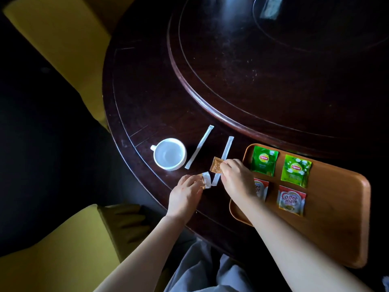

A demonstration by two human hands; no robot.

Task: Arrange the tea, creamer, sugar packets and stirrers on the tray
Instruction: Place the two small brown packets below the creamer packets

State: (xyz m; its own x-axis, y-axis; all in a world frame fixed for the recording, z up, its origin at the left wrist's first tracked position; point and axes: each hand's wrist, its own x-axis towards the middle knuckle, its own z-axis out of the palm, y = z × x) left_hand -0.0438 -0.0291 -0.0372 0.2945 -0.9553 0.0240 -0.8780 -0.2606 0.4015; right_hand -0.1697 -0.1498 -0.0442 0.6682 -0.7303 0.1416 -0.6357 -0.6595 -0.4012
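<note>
On the dark tabletop, the right hand pinches a brown sugar packet and the left hand grips another sugar packet. Two stirrers lie beside a white cup. The tray holds two tea packets and two creamer packets.

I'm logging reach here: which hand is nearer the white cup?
Left. The left hand sits just below-right of the white cup; the right hand is farther right, by the tray.
</note>
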